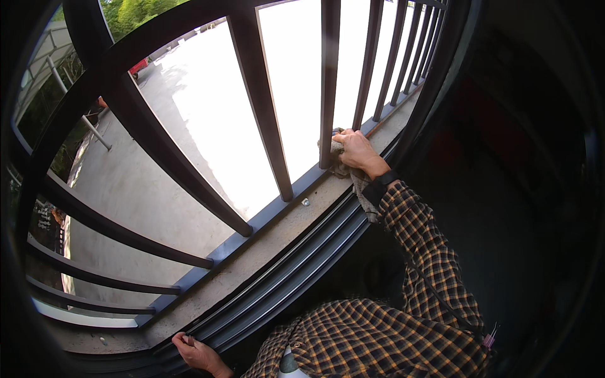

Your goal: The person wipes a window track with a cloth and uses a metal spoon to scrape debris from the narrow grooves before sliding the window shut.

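At a barred window, the person's right hand grips a grey cloth.

The cloth is bunched by the foot of a dark bar, above the concrete sill, its loose end hanging toward the sliding track. The left hand is at the track's lower-left end, fingers curled; whether it grips anything cannot be told.

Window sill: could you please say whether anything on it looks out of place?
Two whitish bits on the sill look odd against its grey: one left of the rag, one left of the left hand; both unidentifiable.
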The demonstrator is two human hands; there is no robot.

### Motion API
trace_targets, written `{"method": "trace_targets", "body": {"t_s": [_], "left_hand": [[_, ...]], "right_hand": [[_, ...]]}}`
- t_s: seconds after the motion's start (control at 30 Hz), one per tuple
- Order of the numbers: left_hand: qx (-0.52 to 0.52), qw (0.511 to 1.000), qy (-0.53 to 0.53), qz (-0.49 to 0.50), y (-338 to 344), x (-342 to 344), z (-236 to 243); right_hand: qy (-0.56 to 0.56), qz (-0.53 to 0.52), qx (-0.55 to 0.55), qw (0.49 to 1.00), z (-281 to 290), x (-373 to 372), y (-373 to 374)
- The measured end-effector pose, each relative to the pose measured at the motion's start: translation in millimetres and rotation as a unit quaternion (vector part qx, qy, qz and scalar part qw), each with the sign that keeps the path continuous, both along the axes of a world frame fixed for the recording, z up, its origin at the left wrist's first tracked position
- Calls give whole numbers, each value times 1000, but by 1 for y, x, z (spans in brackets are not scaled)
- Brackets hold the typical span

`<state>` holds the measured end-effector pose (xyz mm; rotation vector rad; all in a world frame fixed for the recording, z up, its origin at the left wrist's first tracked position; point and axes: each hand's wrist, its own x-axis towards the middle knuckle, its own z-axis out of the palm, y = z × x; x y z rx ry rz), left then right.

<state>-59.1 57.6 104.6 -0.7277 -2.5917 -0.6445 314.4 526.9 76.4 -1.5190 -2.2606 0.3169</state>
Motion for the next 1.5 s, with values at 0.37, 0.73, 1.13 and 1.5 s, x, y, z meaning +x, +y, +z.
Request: {"method": "trace_targets", "body": {"t_s": [0.37, 0.73, 1.13, 1.5], "left_hand": [[24, 998, 42, 45, 28, 72, 39], [1, 997, 44, 58, -6, 81, 45], [-5, 997, 1, 76, -25, 78, 58], [19, 998, 2, 52, 4, 95, 59]], "right_hand": [[98, -11, -134, 986, 12, 3, 9], [630, -308, 59, 711, -32, -3, 32], [125, -226, -14, 966, -11, 32, 72], [141, -245, -71, 957, -23, 50, 80]]}}
